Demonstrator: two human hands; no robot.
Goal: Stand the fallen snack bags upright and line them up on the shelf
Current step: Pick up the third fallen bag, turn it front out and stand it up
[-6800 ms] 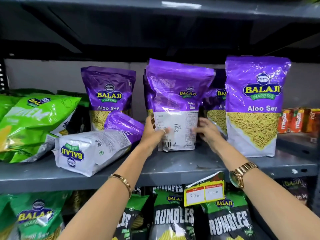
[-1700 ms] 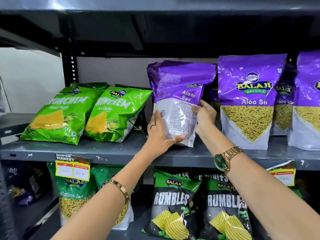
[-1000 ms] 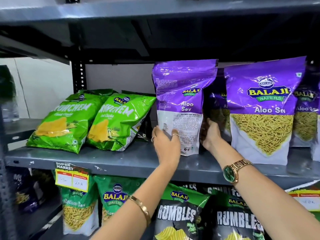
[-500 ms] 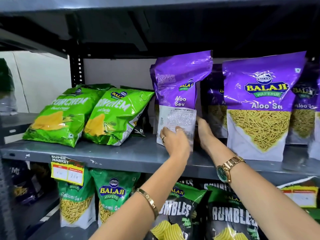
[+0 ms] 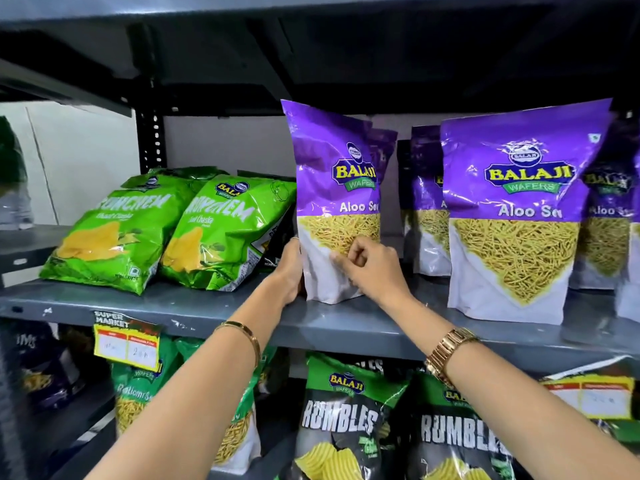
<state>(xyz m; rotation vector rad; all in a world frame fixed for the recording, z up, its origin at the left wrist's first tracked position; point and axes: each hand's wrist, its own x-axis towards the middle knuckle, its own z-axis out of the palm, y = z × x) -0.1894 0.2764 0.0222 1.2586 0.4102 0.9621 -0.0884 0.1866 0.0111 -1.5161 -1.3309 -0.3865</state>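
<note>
A purple Aloo Sev bag (image 5: 332, 174) stands upright on the grey shelf (image 5: 207, 306), its front label facing me. My left hand (image 5: 290, 268) presses against its lower left edge. My right hand (image 5: 372, 265) pinches its lower front. To the right stands a second purple Aloo Sev bag (image 5: 516, 209), upright at the shelf front, with more purple bags (image 5: 424, 202) behind and beside it. Another purple bag is partly hidden behind the held one.
Two green snack bags (image 5: 221, 233) lean back at the left of the same shelf. Below, black Rumbles bags (image 5: 339, 420) and green bags fill the lower shelf. A yellow price tag (image 5: 126, 344) hangs on the shelf edge. The upper shelf overhangs close above.
The held purple bag has been turned around: its back label faced me before, now its front shows. It stands on the shelf, and my right hand has moved onto its front.
</note>
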